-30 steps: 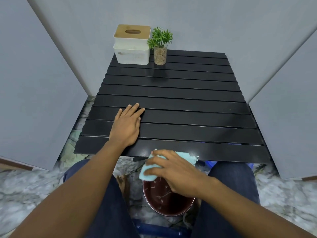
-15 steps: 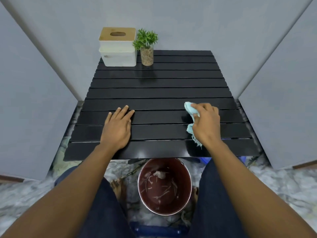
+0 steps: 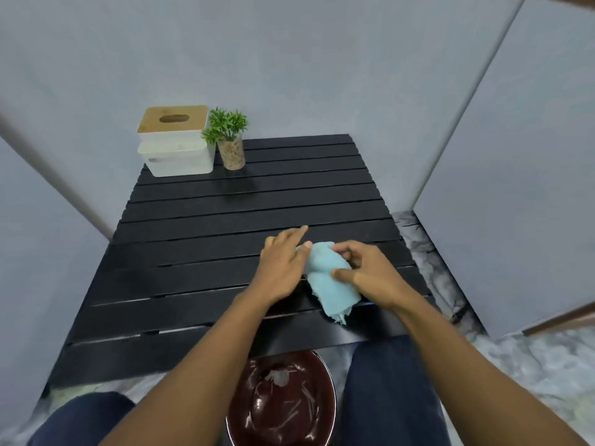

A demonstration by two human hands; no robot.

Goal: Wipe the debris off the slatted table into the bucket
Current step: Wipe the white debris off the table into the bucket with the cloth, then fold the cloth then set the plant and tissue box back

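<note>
A light blue cloth [image 3: 328, 278] lies bunched on the right half of the black slatted table [image 3: 193, 252]. My right hand [image 3: 367, 272] holds it from the right, fingers curled over the top and thumb pressed into its side. At the cloth's left edge, my left hand [image 3: 283, 262] lies with straight fingers, its thumb touching the fabric. A dark red bucket [image 3: 331, 400] stands on the floor below the table's near edge, between my knees, with bits of debris inside. I see no debris on the slats.
A white tissue box [image 3: 177, 146] with a wooden lid and a small potted plant [image 3: 230, 140] stand at the table's far left corner. Grey panels close in on the left, back and right. The floor is marble-patterned.
My left hand has moved right from the table's left side to the cloth. My right hand now holds the cloth lower and more spread. The view has tilted up and shifted.
</note>
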